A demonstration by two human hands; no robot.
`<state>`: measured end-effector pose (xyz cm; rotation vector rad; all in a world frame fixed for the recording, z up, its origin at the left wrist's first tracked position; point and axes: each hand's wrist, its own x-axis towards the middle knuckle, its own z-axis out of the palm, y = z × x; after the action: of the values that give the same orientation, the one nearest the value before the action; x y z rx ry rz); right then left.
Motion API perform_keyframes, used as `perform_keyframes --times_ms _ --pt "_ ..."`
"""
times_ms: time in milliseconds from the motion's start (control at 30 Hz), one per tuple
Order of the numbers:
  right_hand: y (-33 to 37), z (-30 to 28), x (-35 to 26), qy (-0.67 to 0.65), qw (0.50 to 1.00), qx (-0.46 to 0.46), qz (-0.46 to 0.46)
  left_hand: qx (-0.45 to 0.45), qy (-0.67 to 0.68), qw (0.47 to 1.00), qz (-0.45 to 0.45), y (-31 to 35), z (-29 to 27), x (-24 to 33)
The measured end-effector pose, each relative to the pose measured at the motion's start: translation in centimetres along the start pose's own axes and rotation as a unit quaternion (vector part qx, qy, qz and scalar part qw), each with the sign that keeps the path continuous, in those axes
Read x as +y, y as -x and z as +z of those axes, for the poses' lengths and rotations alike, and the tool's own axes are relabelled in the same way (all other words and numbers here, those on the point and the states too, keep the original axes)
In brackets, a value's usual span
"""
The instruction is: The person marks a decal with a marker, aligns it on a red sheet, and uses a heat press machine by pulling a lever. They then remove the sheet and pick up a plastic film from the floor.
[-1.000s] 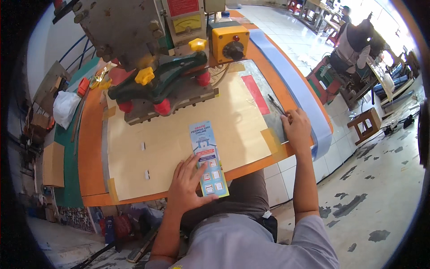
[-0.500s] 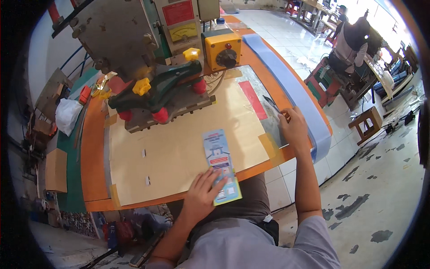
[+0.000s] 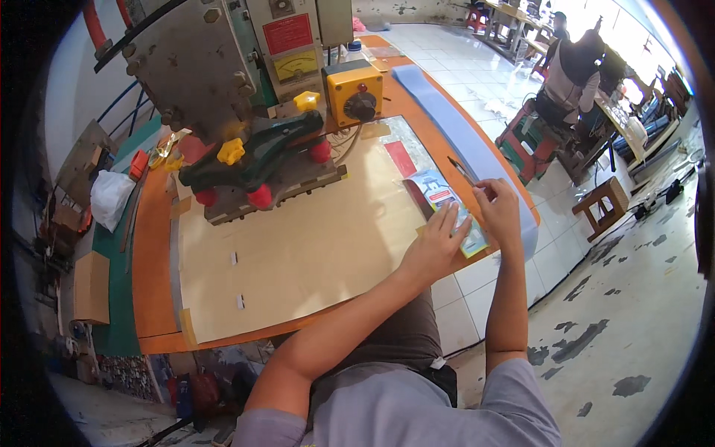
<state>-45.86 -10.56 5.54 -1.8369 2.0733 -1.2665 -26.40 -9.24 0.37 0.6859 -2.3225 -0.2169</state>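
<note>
A printed leaflet (image 3: pixel 436 188), mostly light blue with a yellow-green edge, lies at the right end of the table. My left hand (image 3: pixel 434 246) reaches across my body and rests on it, fingers stretched out flat. Beside the leaflet's right edge is my right hand (image 3: pixel 500 212), its fingers curled into a pinch; what they hold, if anything, cannot be made out. A thin dark tool (image 3: pixel 459 168) lies just beyond that hand. Under the leaflet are a grey sheet (image 3: pixel 413 141) and a red strip (image 3: pixel 400 158).
A heavy press (image 3: pixel 261 160) with yellow knobs stands at the back left, next to a yellow control box (image 3: pixel 355 93). Tan sheeting (image 3: pixel 298 253) covers the orange table (image 3: pixel 158 283). A pale blue strip (image 3: pixel 439 108) runs along the right edge. Another person (image 3: pixel 570 78) sits farther off.
My left hand has moved right with the leaflet, from the middle front of the table onto the grey sheet. My right hand stays near the same spot. The view has shifted slightly.
</note>
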Motion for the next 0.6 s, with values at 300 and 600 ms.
perform_keyframes --times_ms 300,600 --pt "1.1 1.5 -0.7 0.040 0.998 -0.044 -0.009 -0.120 -0.036 0.992 -0.007 -0.4 2.1 -1.8" --pt "2.6 3.0 -1.3 0.118 0.990 -0.014 -0.082 0.003 -0.003 0.974 -0.228 12.8 -18.1 -4.4"
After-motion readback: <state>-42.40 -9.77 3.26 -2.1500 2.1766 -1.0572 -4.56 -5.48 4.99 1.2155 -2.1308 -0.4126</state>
